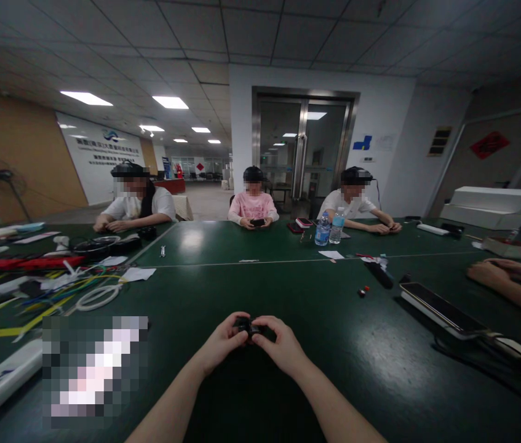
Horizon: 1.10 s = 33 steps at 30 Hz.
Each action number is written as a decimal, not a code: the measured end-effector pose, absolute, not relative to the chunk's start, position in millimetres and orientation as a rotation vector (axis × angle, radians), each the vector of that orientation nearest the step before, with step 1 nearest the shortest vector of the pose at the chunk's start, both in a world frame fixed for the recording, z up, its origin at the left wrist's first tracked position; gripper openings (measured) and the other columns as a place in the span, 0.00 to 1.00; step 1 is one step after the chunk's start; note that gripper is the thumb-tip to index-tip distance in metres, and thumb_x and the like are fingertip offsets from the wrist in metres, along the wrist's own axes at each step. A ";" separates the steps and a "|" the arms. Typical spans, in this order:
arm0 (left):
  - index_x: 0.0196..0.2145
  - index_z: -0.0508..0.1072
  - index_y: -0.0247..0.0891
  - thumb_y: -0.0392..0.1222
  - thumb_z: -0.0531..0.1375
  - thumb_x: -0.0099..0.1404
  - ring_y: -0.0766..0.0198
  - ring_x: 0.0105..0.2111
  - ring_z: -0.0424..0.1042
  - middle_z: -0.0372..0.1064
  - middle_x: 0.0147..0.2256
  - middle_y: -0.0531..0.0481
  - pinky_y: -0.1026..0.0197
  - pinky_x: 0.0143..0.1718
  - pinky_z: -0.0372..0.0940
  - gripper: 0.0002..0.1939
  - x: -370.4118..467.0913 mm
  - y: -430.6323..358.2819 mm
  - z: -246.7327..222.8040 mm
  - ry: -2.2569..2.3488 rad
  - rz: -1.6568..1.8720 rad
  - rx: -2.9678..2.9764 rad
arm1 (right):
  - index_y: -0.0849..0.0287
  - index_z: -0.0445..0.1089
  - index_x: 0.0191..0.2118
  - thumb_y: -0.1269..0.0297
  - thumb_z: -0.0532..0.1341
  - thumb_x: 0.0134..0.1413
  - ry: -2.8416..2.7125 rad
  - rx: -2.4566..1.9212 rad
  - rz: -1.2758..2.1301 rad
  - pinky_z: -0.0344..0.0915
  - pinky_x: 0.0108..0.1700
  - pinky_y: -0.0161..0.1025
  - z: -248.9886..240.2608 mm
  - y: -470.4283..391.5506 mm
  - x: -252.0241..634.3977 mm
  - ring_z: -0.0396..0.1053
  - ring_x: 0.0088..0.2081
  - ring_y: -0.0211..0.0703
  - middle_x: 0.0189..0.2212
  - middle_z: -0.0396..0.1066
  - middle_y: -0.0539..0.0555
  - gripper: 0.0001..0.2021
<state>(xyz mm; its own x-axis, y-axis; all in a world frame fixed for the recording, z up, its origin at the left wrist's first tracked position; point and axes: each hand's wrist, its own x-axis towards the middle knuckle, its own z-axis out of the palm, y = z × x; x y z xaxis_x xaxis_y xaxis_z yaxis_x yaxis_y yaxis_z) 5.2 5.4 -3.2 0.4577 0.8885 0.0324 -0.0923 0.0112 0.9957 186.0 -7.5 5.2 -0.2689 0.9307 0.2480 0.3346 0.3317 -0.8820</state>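
Observation:
Just above the dark green table (pixel 186 289), my left hand (pixel 226 337) and my right hand (pixel 280 343) meet in front of me. Between their fingertips is a small black object (pixel 254 330), pinched from both sides. Its kind cannot be made out, since the fingers cover much of it and it is dark. Thumbs and forefingers of both hands are closed on it.
Cables (pixel 98 296) and tools clutter the left side. A phone (pixel 442 309) lies on a white block at right. Two water bottles (pixel 322 230) stand across the table. Several people sit around it; another person's hands (pixel 495 274) rest at the right edge.

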 end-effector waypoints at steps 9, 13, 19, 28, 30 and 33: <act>0.46 0.61 0.38 0.44 0.58 0.57 0.60 0.37 0.69 0.67 0.38 0.46 0.58 0.38 0.61 0.19 4.4 6.4 -6.4 0.785 0.949 1.271 | 0.49 0.70 0.40 0.69 0.58 0.48 -1.774 -1.061 0.886 0.57 0.52 0.47 -3.2 -4.1 185.3 0.62 0.49 0.44 0.45 0.65 0.51 0.12; 0.45 0.61 0.38 0.43 0.59 0.57 0.61 0.35 0.69 0.68 0.37 0.46 0.59 0.38 0.60 0.19 4.6 7.4 -7.9 0.783 0.935 1.269 | 0.50 0.70 0.39 0.70 0.56 0.50 -1.796 -1.034 0.852 0.58 0.52 0.45 -0.1 -6.0 185.2 0.63 0.48 0.44 0.43 0.65 0.51 0.12; 0.45 0.62 0.38 0.44 0.60 0.56 0.60 0.36 0.69 0.68 0.37 0.47 0.59 0.38 0.60 0.19 3.6 7.5 -7.0 0.752 0.940 1.261 | 0.48 0.67 0.43 0.71 0.55 0.50 -1.808 -1.038 0.867 0.60 0.50 0.44 3.1 -9.7 185.1 0.62 0.47 0.43 0.44 0.63 0.51 0.15; 0.45 0.63 0.38 0.44 0.60 0.56 0.60 0.36 0.69 0.69 0.37 0.46 0.58 0.39 0.60 0.19 3.7 6.8 -7.2 0.770 0.942 1.243 | 0.48 0.67 0.43 0.69 0.54 0.51 -1.821 -1.050 0.879 0.61 0.49 0.43 4.4 -10.2 185.2 0.62 0.47 0.44 0.44 0.63 0.50 0.14; 0.46 0.62 0.38 0.44 0.60 0.56 0.59 0.37 0.69 0.68 0.37 0.46 0.58 0.39 0.60 0.21 3.7 6.5 -6.8 0.775 0.942 1.235 | 0.47 0.67 0.44 0.69 0.54 0.51 -1.810 -1.052 0.894 0.61 0.49 0.43 5.2 -10.9 185.3 0.62 0.47 0.44 0.44 0.63 0.50 0.14; 0.48 0.61 0.39 0.44 0.59 0.56 0.58 0.38 0.69 0.68 0.38 0.45 0.56 0.40 0.60 0.23 3.6 5.9 -6.4 0.787 0.940 1.240 | 0.47 0.67 0.43 0.69 0.54 0.51 -1.800 -1.055 0.906 0.62 0.48 0.43 6.4 -12.6 185.6 0.62 0.47 0.44 0.44 0.63 0.50 0.14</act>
